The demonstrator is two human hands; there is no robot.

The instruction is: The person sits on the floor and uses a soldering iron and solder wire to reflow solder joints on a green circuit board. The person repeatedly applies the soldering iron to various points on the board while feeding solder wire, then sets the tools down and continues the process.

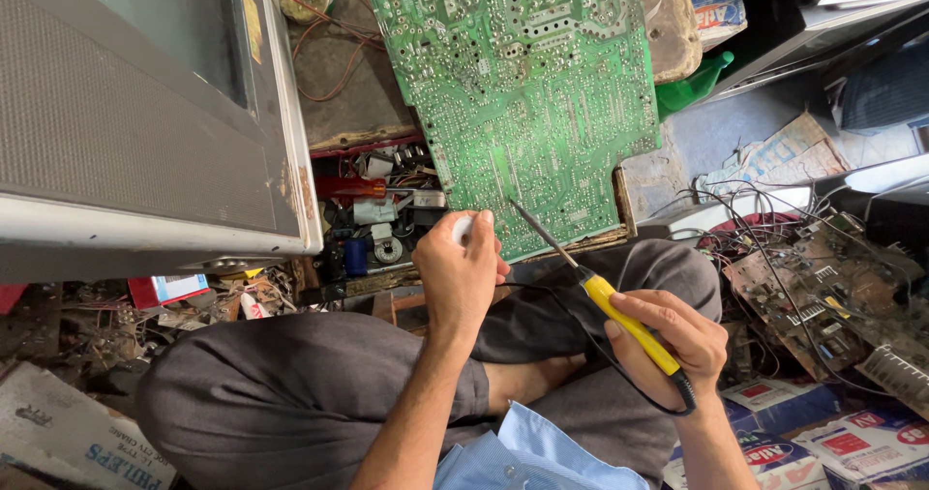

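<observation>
Big grey television set [135,113] fills the left. Green circuit board [523,93] lies solder-side up over the cluttered table's near edge. Right hand [677,340], fingers closed round a yellow-handled soldering iron [619,311], tip at the board's near edge. Left hand [460,272] pinches something small and white there.

On my feed: both forearms bare, no watch or rings in view. Left hand [463,269] and right hand [674,338] ungloved, fingers [639,306] bare, nails short. Light blue shirt [518,456] at the bottom edge, collar and small buttons showing. Dark grey trousers [290,393], loose, creased fabric across both legs. One bare foot [530,379] shows between them.
</observation>
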